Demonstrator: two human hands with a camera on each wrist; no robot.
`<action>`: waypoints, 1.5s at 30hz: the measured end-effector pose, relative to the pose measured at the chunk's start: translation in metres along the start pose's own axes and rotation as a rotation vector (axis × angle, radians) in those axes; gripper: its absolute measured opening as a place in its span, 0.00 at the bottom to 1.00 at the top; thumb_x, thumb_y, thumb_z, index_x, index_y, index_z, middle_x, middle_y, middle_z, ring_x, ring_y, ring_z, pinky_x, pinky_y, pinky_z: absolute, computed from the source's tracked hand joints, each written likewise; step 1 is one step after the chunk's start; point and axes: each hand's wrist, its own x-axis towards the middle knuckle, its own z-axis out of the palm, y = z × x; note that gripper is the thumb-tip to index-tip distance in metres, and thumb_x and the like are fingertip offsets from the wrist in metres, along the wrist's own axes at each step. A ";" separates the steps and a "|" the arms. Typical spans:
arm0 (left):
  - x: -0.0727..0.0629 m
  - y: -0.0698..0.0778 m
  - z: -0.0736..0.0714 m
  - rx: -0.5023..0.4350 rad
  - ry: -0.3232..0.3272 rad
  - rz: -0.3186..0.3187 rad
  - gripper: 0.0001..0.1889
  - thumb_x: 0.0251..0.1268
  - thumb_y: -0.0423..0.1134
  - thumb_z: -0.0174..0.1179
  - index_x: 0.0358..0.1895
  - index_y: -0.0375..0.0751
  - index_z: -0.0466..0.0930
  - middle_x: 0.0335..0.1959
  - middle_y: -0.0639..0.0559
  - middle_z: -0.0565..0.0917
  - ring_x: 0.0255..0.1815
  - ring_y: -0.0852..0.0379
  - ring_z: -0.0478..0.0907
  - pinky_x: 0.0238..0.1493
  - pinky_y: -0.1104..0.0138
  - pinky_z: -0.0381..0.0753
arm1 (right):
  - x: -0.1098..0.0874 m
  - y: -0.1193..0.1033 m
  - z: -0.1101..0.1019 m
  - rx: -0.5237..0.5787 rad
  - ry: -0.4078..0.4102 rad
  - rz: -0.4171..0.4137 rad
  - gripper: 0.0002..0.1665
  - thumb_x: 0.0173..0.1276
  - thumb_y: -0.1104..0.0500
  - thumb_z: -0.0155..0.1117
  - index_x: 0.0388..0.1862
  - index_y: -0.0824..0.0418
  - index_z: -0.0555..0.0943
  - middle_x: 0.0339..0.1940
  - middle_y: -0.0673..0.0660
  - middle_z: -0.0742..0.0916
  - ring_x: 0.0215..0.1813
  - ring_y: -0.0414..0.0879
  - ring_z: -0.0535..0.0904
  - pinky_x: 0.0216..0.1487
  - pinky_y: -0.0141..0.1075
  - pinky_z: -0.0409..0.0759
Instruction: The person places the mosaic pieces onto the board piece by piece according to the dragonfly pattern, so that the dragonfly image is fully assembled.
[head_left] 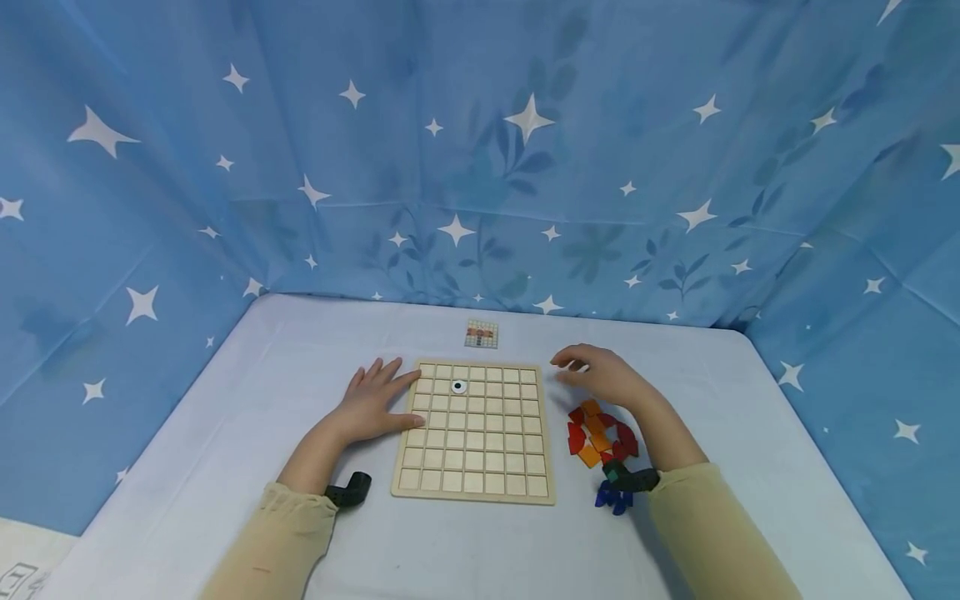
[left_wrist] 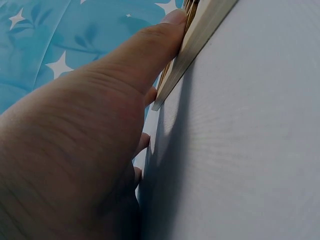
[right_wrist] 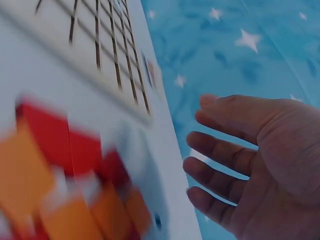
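Observation:
A square wooden grid board (head_left: 475, 429) lies on the white table, with one round white piece with a dark centre (head_left: 458, 387) in an upper cell. My left hand (head_left: 378, 402) rests at the board's left edge, thumb and index fingertip on the rim and the other fingers spread. In the left wrist view the thumb (left_wrist: 155, 45) lies on the wooden edge. My right hand (head_left: 603, 375) hovers off the board's upper right corner, fingers loosely bent with nothing between them. Below it lies a pile of red and orange pieces (head_left: 592, 433).
Several dark blue pieces (head_left: 617, 497) lie under the right wrist's camera. A small card with a coloured grid picture (head_left: 482, 333) lies behind the board. A blue star-patterned curtain (head_left: 480, 167) surrounds the table's back and sides.

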 end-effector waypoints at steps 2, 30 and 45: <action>0.000 0.001 0.000 -0.004 -0.002 -0.001 0.46 0.57 0.68 0.63 0.78 0.56 0.59 0.81 0.42 0.49 0.81 0.33 0.37 0.77 0.37 0.34 | -0.007 0.013 -0.007 -0.005 -0.001 0.033 0.18 0.73 0.52 0.61 0.58 0.55 0.81 0.56 0.56 0.84 0.54 0.52 0.80 0.53 0.47 0.83; 0.002 -0.002 0.003 0.005 -0.004 -0.003 0.47 0.56 0.71 0.61 0.78 0.58 0.58 0.82 0.42 0.49 0.82 0.34 0.37 0.77 0.37 0.34 | -0.022 0.078 -0.005 -0.007 -0.003 0.111 0.16 0.65 0.57 0.70 0.51 0.52 0.81 0.48 0.56 0.81 0.49 0.51 0.74 0.53 0.43 0.81; 0.001 0.000 0.001 0.009 -0.008 -0.009 0.47 0.57 0.69 0.62 0.78 0.57 0.58 0.82 0.42 0.49 0.82 0.34 0.37 0.77 0.37 0.34 | -0.022 0.077 -0.008 -0.025 0.003 0.095 0.14 0.64 0.52 0.71 0.47 0.52 0.81 0.43 0.53 0.81 0.45 0.49 0.75 0.47 0.38 0.81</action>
